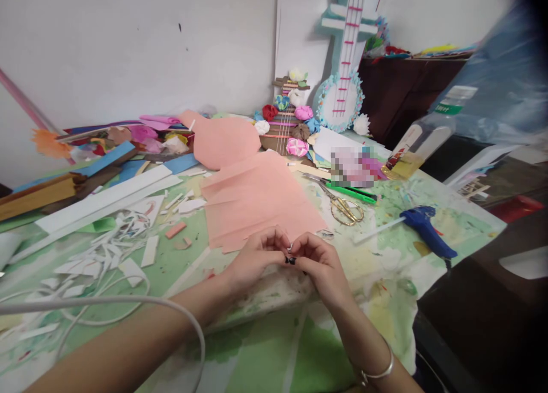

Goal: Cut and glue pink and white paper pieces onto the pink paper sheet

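Near the table's front edge my left hand (260, 257) and my right hand (320, 263) meet fingertip to fingertip. Both are closed in a pinch around something small; a dark bit and a whitish bit show between the fingers, too small to name. Just beyond my hands lies a salmon-pink paper sheet (257, 201) with creases and cut strips along its left side. Behind it rests a rounded salmon-pink paper cutout (226, 141) with a narrow neck.
Gold-handled scissors (346, 211) and a green cutter (353, 193) lie right of the paper. Farther right are a blue glue gun (428, 230) and a tilted plastic bottle (428, 136). Paper scraps (98, 256) and a white cable (171, 304) cover the left. A paper instrument (342, 84) leans behind.
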The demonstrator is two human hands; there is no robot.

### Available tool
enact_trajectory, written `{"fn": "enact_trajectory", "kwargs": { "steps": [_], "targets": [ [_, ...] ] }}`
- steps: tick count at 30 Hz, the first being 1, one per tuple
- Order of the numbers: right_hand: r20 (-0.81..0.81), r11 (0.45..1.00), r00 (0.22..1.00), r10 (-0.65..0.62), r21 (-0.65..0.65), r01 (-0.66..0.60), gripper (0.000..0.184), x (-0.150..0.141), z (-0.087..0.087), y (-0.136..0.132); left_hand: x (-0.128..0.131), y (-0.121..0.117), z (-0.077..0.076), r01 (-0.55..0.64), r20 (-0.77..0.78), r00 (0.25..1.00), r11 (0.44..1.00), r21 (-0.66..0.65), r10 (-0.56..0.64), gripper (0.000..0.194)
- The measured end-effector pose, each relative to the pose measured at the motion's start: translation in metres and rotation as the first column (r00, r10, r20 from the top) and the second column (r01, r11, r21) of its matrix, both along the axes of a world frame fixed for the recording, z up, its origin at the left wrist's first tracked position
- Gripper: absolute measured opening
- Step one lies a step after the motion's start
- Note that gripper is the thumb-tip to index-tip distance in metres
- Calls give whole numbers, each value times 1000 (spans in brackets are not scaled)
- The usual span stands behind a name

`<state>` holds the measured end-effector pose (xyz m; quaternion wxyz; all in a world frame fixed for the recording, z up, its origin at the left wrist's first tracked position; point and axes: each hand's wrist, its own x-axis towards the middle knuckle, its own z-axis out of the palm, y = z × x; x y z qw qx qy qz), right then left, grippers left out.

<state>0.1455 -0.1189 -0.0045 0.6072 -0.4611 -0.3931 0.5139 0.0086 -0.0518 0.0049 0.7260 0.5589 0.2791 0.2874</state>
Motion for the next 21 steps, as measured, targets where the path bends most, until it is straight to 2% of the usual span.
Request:
{"fn": "enact_trajectory", "kwargs": {
  "steps": [5,12,15,18,21],
  "targets": [
    [-33,996,997,-73,-45,72,11,-6,5,2,1,-4,0,-78,23,997,997,-4,78,13],
    [-78,991,989,-125,-50,121,12,-12,6,9,5,-9,1,-182,28,982,980,-86,185,16],
    [-82,992,989,-123,-36,121,12,-12,3,9,6,-12,3,-225,23,974,972,-61,227,16],
    [-78,994,991,-110,-20,109,12,-10,1,8,3,-15,5,-219,8,976,975,-34,219,16],
    [-72,996,993,-93,-8,92,12,-8,1,7,-4,-22,3,-241,-43,970,970,-10,240,24]
  ]
}}
